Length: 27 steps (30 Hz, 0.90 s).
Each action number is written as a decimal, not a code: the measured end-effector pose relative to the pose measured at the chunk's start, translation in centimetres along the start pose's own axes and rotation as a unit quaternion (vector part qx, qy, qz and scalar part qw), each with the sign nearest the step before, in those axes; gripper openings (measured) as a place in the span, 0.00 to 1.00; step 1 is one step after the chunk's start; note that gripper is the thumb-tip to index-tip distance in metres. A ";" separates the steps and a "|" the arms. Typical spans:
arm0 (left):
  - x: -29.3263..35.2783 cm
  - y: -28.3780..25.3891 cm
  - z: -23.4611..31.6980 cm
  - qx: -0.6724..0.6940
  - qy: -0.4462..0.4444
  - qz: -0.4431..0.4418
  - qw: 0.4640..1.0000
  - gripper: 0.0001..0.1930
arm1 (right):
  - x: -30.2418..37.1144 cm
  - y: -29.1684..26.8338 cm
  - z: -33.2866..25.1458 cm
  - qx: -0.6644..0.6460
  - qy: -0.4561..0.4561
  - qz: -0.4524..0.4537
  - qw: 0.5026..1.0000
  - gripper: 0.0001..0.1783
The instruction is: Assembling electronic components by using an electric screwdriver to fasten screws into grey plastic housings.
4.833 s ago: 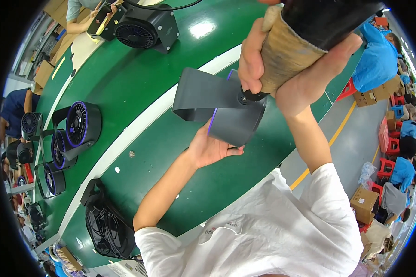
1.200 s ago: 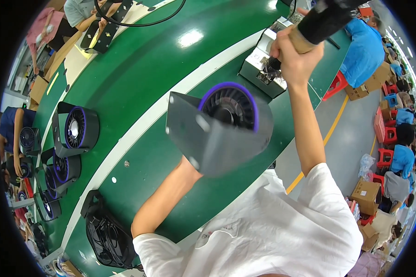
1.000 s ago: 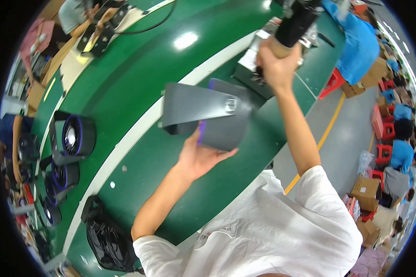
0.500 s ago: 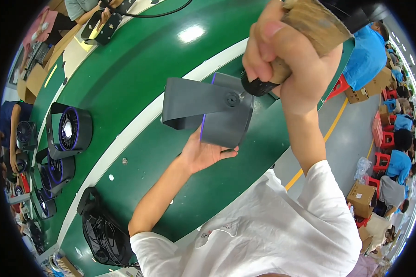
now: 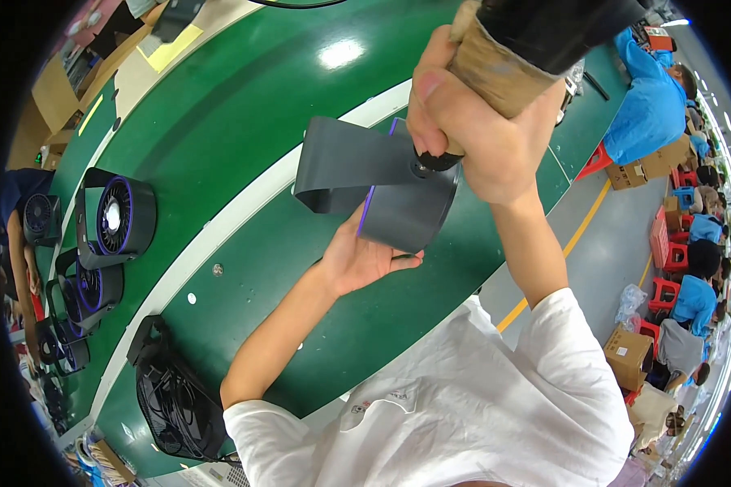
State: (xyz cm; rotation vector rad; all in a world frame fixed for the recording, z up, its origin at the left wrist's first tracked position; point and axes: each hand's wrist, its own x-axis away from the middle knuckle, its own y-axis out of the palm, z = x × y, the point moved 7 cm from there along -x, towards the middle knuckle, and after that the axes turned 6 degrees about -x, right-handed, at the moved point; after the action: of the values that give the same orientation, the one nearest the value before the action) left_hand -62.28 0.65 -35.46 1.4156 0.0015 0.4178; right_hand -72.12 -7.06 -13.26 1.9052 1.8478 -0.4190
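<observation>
A dark grey desk fan [image 5: 410, 217] with purple trim is held over the green bench, its broad U-shaped bracket [image 5: 333, 162] pointing left. My left hand [image 5: 357, 261] grips the fan from below, fingers hidden behind the housing and thumb stretched along its lower edge. Around a power screwdriver [image 5: 503, 69], black with a brown taped grip, the fingers of my right hand [image 5: 499, 134] are wrapped. Its black nose is down at the round pivot on the bracket's arm; the bit and any screw are hidden there.
Several similar fans [image 5: 130, 219] stand on the green belt [image 5: 244, 122] at left, beyond a white rail [image 5: 195, 243]. A black bundle of cables and parts [image 5: 175, 398] lies at the bench's near left. Co-workers in blue [image 5: 646, 105] sit at right, near cardboard boxes [image 5: 629, 355].
The screwdriver has come down and in, so its nose now covers the bracket's pivot. The fan has shifted slightly up and right in view. Fans at left appear slightly further left.
</observation>
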 end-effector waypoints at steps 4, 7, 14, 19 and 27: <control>-0.3 -0.4 0.4 0.012 0.001 0.017 1.000 0.31 | 0.3 -1.4 0.9 -0.018 0.025 0.043 0.999 0.09; 0.2 -0.7 2.1 -0.030 -0.005 0.056 0.998 0.30 | 0.5 -2.5 0.3 -0.026 -0.004 0.060 0.998 0.19; 9.2 -1.7 18.6 -0.479 0.355 0.391 0.701 0.26 | 2.8 -5.2 3.2 -0.065 0.014 0.117 0.991 0.34; 17.5 -1.9 23.8 -0.646 0.367 0.564 0.362 0.25 | 4.0 -4.4 10.0 -0.037 0.122 0.077 0.989 0.35; 23.1 6.3 20.9 -0.775 0.127 0.575 0.230 0.17 | 4.2 -5.3 15.9 -0.084 0.162 0.035 0.983 0.37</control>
State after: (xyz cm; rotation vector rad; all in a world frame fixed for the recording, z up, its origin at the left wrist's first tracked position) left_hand -37.44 -12.21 -20.25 -1.0562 -1.0012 1.3005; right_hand -75.73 -11.66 -29.49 2.0044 1.9336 0.0766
